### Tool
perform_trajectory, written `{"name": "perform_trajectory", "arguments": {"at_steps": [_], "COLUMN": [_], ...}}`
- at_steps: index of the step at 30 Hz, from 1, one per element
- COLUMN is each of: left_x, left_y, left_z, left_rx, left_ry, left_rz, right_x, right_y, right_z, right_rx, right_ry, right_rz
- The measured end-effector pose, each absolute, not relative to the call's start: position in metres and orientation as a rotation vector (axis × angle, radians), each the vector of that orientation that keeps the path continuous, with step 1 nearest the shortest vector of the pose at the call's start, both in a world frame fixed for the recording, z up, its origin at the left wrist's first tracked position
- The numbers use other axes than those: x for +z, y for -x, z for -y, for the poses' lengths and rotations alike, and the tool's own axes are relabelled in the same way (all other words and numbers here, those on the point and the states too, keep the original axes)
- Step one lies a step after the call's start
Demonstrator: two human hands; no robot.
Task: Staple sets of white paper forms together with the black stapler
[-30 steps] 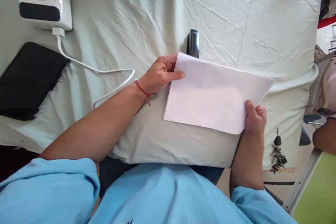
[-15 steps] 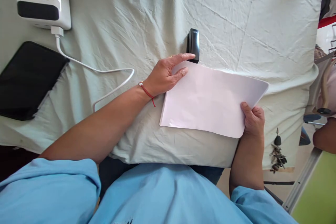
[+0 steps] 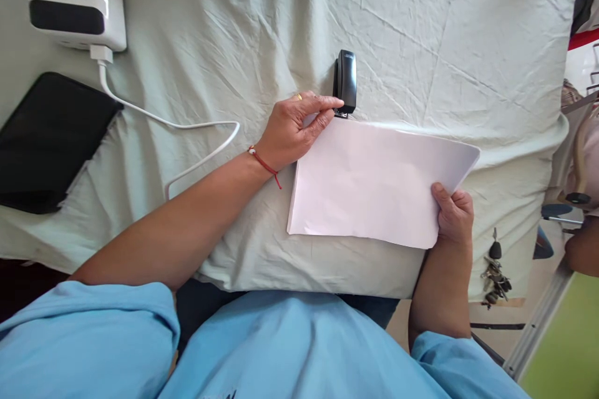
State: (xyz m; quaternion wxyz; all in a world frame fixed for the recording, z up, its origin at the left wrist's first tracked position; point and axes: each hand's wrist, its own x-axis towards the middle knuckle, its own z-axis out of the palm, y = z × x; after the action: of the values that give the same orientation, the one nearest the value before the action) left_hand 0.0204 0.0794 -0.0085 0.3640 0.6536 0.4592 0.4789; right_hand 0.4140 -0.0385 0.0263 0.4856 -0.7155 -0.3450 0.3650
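Observation:
My right hand grips the right edge of a stack of white paper sheets, thumb on top and fingers underneath. The stack lies tilted over the cloth near the table's front edge. Across its upper left corner reaches my left hand, thumb and index finger drawn close together. The index fingertip touches the front end of a black stapler, which sits just beyond the paper's far edge. A bit of metal shows at the stapler's mouth. What lies between my left fingers is hidden, and the other left fingers are tucked under.
On the left, a white power device feeds a white cable, near a black tablet-like slab. A bunch of keys rests at the front right edge of the pale cloth. Another person's arm shows at far right.
The paper stack has shifted slightly toward me, so the stapler's mouth now shows past its edge. My left thumb has moved closer to the index finger, off the paper's face.

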Motion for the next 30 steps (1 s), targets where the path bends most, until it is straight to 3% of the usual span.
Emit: {"name": "perform_trajectory", "arguments": {"at_steps": [19,30], "left_x": [-0.007,0.003], "left_y": [-0.019,-0.008], "left_z": [-0.078,-0.085], "left_rx": [1.206,1.013], "left_ry": [-1.826,-1.821], "left_rz": [-1.187,-1.117], "right_x": [0.025,0.026], "right_y": [-0.412,-0.416], "right_z": [0.033,0.032], "right_rx": [0.825,0.874], "right_ry": [1.656,1.734], "right_rz": [0.816,0.861]}}
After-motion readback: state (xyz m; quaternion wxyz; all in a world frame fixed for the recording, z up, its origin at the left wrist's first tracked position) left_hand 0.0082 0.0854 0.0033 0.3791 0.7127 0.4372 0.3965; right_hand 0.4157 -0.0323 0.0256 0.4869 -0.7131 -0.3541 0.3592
